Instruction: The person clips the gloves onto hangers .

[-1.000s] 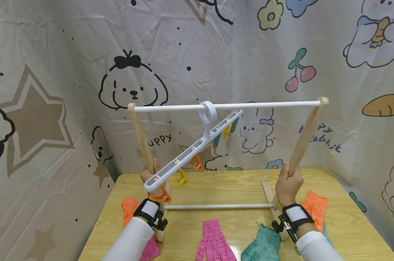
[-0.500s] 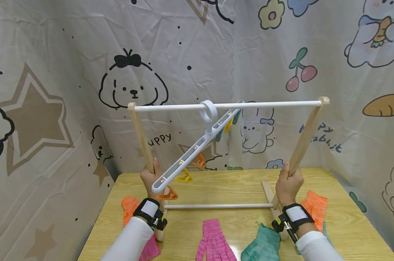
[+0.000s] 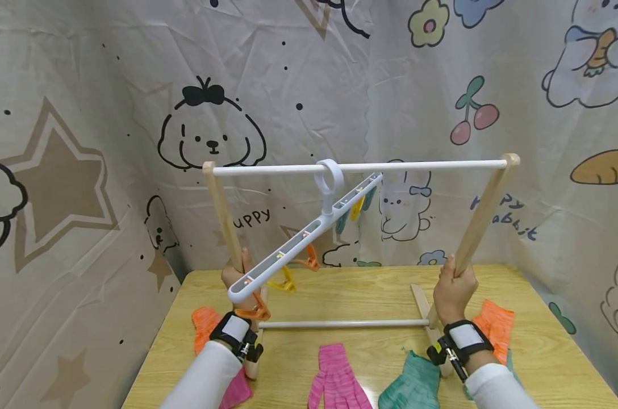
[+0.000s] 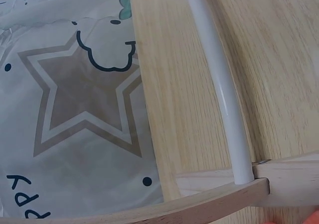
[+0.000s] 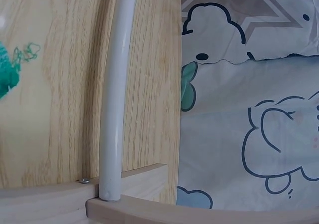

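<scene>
Printed cloth (image 3: 391, 85) is hung behind a wood-grain table (image 3: 339, 289), on which a wooden drying rack (image 3: 480, 216) appears to be stood. Its left post is clasped by the left hand (image 3: 233, 275) and its right post by the right hand (image 3: 454, 289); each grip is closed around wood. From the white upper rail (image 3: 416, 166) a clip hanger (image 3: 326, 217) is hung by its hook, with its bar slanted across the view, one end being shown over the left hand — whether it is touched cannot be told.

Several failures may be anticipated. Were one post raised above the other, the hook could be slid along the smooth rail, since no stop is visible beside it. Were the rack jolted, the hanger might be swung round and an orange clip (image 3: 256, 311) snagged on the left wrist strap (image 3: 234, 332). Were the posts pulled apart, the joints of the lower rail (image 3: 345, 324) could be strained. Were the rack dragged nearer, the green glove (image 3: 413, 383) — laid beside the right foot — might be bunched, and the pink glove (image 3: 337, 380) disturbed.
</scene>
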Demonstrator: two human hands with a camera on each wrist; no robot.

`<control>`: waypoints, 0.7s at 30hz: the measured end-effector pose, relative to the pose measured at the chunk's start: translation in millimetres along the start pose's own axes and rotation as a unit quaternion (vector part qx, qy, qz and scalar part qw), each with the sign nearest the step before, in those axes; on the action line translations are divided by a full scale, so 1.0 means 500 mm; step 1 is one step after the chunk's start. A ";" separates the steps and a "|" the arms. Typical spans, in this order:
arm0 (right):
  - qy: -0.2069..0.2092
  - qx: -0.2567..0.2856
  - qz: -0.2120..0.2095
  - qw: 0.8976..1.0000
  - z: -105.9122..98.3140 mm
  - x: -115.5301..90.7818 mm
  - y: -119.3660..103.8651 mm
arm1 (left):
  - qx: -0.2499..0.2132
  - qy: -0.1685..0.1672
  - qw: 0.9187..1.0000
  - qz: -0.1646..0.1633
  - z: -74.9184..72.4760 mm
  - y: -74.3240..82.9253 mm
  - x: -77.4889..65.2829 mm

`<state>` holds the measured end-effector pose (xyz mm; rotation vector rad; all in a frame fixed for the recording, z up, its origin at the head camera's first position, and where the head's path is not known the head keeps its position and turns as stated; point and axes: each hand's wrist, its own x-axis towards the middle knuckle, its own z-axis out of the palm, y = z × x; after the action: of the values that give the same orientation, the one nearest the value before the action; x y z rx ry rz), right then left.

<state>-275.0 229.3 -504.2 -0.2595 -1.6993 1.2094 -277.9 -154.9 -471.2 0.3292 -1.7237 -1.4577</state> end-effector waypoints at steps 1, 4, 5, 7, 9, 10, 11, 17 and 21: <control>0.001 -0.001 0.000 1.000 0.000 0.000 0.000 | 0.003 0.004 1.000 0.002 0.001 -0.002 0.000; 0.003 -0.002 -0.003 1.000 -0.001 0.000 0.000 | -0.015 0.009 1.000 0.014 0.003 -0.010 0.002; 0.002 -0.001 -0.004 1.000 -0.001 0.000 -0.001 | -0.038 0.010 0.999 0.021 0.006 -0.026 0.005; 0.000 -0.001 -0.007 1.000 -0.002 -0.001 -0.002 | -0.067 0.009 0.997 0.036 0.008 -0.044 0.010; -0.004 -0.001 -0.009 1.000 -0.003 -0.001 -0.003 | -0.079 0.001 0.996 0.048 0.008 -0.051 0.013; -0.006 -0.002 -0.010 1.000 -0.004 -0.002 -0.004 | -0.073 -0.003 0.996 0.060 0.007 -0.053 0.014; -0.007 -0.003 -0.010 1.000 -0.004 -0.002 -0.004 | -0.071 -0.008 0.995 0.065 0.007 -0.054 0.014; -0.007 -0.005 -0.006 1.000 -0.008 -0.003 -0.005 | -0.027 -0.031 0.998 0.042 -0.002 -0.010 0.003; -0.006 0.001 -0.007 1.000 -0.009 -0.004 -0.009 | -0.026 -0.027 0.999 0.012 -0.002 -0.010 0.002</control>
<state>-268.9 228.6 -502.0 -0.2389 -1.7074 1.2049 -279.2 -157.7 -475.4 0.2423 -1.7237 -1.5040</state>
